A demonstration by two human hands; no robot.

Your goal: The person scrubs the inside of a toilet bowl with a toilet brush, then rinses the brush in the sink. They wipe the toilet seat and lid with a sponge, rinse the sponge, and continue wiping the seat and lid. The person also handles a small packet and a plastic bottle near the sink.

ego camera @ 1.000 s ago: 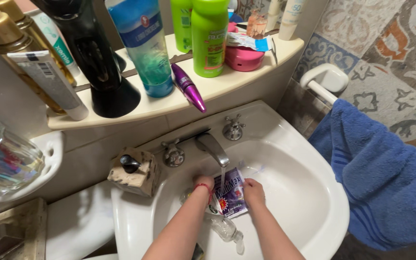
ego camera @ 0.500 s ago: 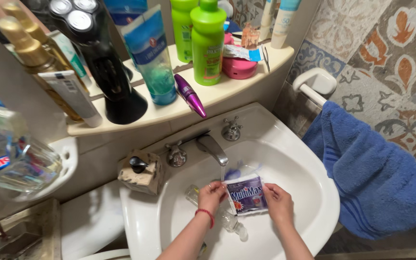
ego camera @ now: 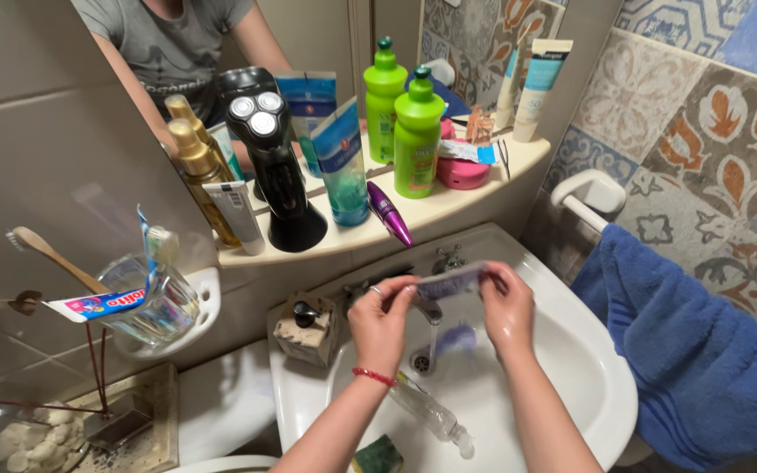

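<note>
- The purple sachet [ego camera: 451,282] is held up over the white sink [ego camera: 571,368], just in front of the tap [ego camera: 427,307], stretched flat between both hands with its top edge level.
- To do this well, I judge the pinches should stay close to the two upper corners and pull evenly apart, so that the pouch opens cleanly and nothing spills outside the basin.
- Keeping the sachet above the drain [ego camera: 421,360], where the thin stream of water falls, seems wise.
- The left hand [ego camera: 382,322] is closed in a pinch: thumb and fingertips grip the sachet's left end, the other fingers curled; a red bracelet [ego camera: 375,377] sits on the wrist.
- The right hand [ego camera: 508,307] is likewise pinched shut on the right end, palm towards the basin, looking wet.
- A clear plastic bottle [ego camera: 431,413] lies on its side in the sink below the left forearm, untouched.
- A blue towel [ego camera: 694,350] hangs to the right, well apart.
</note>
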